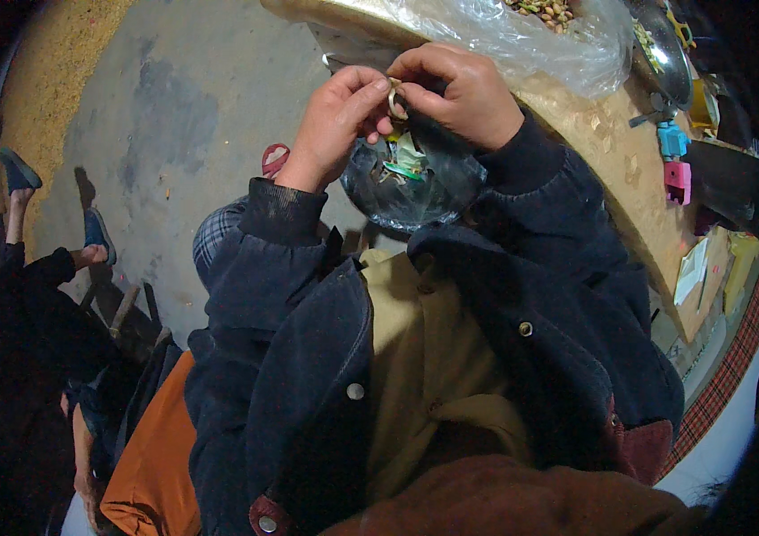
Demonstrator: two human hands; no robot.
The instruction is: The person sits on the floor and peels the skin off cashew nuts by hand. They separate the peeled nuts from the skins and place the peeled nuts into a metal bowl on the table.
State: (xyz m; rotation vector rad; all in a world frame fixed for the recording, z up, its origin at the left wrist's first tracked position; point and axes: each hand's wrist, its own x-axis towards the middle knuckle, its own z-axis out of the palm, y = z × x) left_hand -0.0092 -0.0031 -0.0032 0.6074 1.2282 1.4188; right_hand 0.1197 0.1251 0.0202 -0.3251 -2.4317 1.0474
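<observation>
My left hand (346,110) and my right hand (466,90) meet above a bin lined with a black plastic bag (413,201). Between their fingertips is a small pale curled piece (393,100), pinched from both sides; its exact kind is too small to tell. Part of it is hidden by the fingers. Inside the bin, below the hands, lie a green-rimmed scrap (403,171) and pale, paper-like scraps (410,153). The right forearm is close to the edge of a wooden table (570,110).
On the table are a clear plastic bag (594,63) with small brown nuts or bulbs (553,15), a metal bowl (671,63), blue (673,139) and pink (677,182) plastic objects, and papers (690,271). Another person's shoe (98,234) is at left. Yellow grain (65,87) covers floor beyond.
</observation>
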